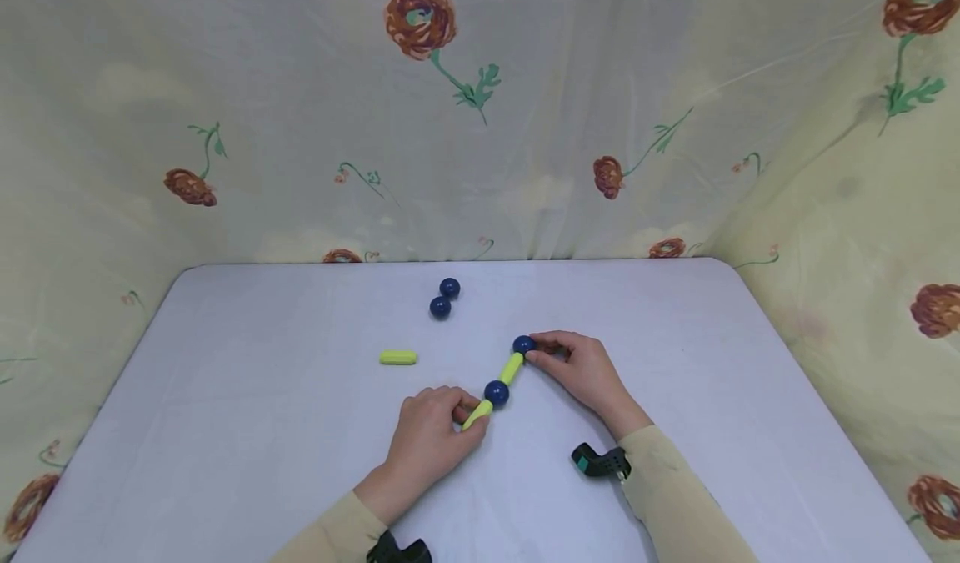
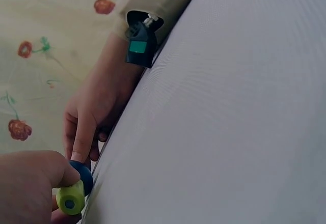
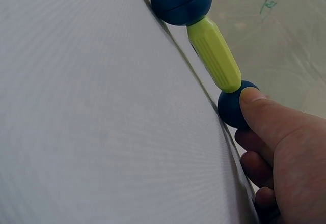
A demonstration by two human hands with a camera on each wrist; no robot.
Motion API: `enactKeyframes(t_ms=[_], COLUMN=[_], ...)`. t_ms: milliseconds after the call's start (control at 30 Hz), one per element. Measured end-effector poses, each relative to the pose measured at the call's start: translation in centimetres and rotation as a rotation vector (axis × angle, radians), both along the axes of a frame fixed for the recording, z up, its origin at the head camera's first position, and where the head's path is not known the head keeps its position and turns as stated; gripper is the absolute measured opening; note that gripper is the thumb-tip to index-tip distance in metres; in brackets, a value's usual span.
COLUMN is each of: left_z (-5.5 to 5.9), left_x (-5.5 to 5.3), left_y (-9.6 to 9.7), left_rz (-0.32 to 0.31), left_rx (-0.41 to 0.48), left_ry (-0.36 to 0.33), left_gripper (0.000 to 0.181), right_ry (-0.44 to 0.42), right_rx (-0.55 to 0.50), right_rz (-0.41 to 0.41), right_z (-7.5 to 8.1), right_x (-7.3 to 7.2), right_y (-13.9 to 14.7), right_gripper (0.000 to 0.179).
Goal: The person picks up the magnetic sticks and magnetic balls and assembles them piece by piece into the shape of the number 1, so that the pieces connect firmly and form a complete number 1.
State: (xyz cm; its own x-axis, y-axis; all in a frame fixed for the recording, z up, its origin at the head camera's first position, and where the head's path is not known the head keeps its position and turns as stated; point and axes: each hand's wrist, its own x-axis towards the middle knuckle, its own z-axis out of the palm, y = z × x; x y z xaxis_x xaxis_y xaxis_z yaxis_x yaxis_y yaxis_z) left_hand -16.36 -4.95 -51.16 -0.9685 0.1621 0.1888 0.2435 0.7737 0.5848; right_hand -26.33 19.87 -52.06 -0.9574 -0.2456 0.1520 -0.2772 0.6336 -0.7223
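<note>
A chain of two yellow-green rods and two dark blue balls runs diagonally over the white table. My left hand (image 1: 433, 431) pinches the near yellow-green rod (image 1: 478, 414); its end face shows a dark round spot in the left wrist view. Joined to that rod is a blue ball (image 1: 497, 393), followed by the second yellow-green rod (image 3: 215, 56). At the far end, thumb and fingers of my right hand (image 1: 588, 373) hold the other blue ball (image 3: 233, 108), which touches the second rod's tip. My right fingertips are partly hidden behind this ball.
Two more blue balls (image 1: 440, 307) sit side by side toward the back of the table (image 1: 247, 429). A loose yellow-green rod (image 1: 398, 358) lies left of the chain. Flowered cloth (image 1: 525, 129) hangs behind the table and along its sides.
</note>
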Motion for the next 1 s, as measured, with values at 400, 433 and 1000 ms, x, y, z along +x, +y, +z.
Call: enactKeyframes(t_ms=[400, 433, 1000], left_z=[0.0, 0.1, 0.0], left_x=[0.0, 0.0, 0.1], left_y=[0.1, 0.1, -0.4], left_rz=[0.008, 0.008, 0.003], left_rx=[-0.044, -0.045, -0.021], left_ry=[-0.015, -0.016, -0.017], left_gripper=[0.021, 0.022, 0.024], right_ry=[0.011, 0.014, 0.094], right_rx=[0.007, 0.007, -0.054], right_rz=[-0.003, -0.003, -0.066], right_z=[-0.1, -0.1, -0.4], right_x=[0.0, 0.0, 1.1], right_y=[0.0, 0.0, 0.1], right_gripper=[0.037, 0.037, 0.043])
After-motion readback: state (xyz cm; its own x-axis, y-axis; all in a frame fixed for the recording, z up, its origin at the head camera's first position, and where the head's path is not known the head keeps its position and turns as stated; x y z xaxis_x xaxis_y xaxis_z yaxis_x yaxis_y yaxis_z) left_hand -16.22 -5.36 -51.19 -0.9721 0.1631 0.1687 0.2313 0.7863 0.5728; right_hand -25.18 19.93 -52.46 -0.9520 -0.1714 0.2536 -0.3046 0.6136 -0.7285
